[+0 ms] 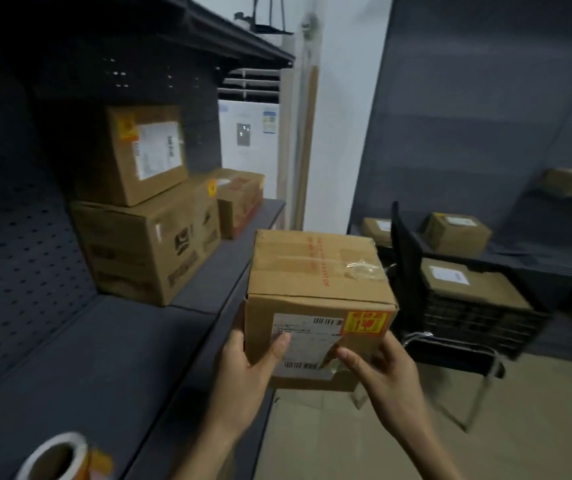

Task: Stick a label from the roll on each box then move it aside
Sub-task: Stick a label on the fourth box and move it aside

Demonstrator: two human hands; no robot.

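I hold a brown cardboard box [315,271] in the air just off the front edge of the dark shelf [111,358]. My left hand [243,368] grips its lower left side. My right hand [378,368] grips its lower right corner. The near face of the box carries a white shipping label and a yellow-and-red sticker [367,322] at its upper right. The label roll [59,457] lies on the shelf at the bottom left, with a yellow label showing at its side.
Three more boxes sit on the shelf: a large box [146,251], a smaller box [142,154] stacked on it, and a third box [239,199] behind. A black chair [426,306] and racks holding several labelled boxes [457,233] stand to the right.
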